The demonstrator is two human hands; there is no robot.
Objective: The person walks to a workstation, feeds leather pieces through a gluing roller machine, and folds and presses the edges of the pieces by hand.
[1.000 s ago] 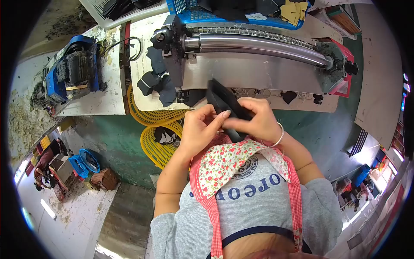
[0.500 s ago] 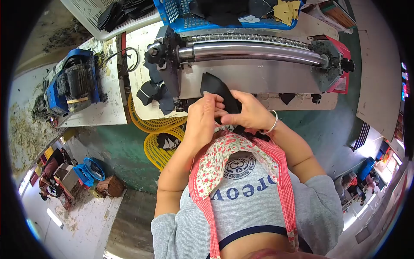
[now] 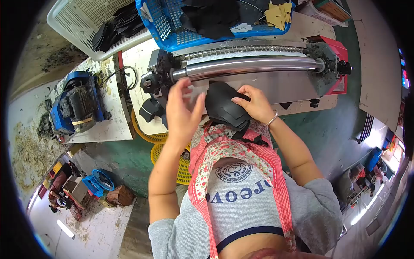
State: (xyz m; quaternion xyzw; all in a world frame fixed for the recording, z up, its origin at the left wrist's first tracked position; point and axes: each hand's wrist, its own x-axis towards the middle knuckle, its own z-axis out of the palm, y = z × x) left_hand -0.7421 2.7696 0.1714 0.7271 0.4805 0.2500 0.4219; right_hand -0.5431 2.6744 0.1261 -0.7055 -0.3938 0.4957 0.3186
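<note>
A fanned stack of thin, black cut pieces point(image 3: 225, 103) lies in front of my apron, partly over the front edge of the machine's metal plate. They look like leather or fabric; I cannot tell which. My right hand point(image 3: 255, 105), with a bangle at its wrist, grips the stack's right side, thumb on top. To the left of the stack, my left hand point(image 3: 183, 108) is raised with fingers apart and slightly blurred, holding nothing. Just beyond both hands runs the machine's shiny steel roller point(image 3: 254, 65).
Behind the machine stands a blue basket point(image 3: 166, 41) of black pieces and tan scraps point(image 3: 278, 16). A white basket point(image 3: 69, 30) of black pieces is at its left. A blue motor point(image 3: 77, 103) sits on the left table. Yellow baskets point(image 3: 172, 166) are below.
My left hand has let go of the black pieces and moved up and left. The stack, narrow and bent before, now lies flatter and fanned in my right hand. The view has shifted slightly.
</note>
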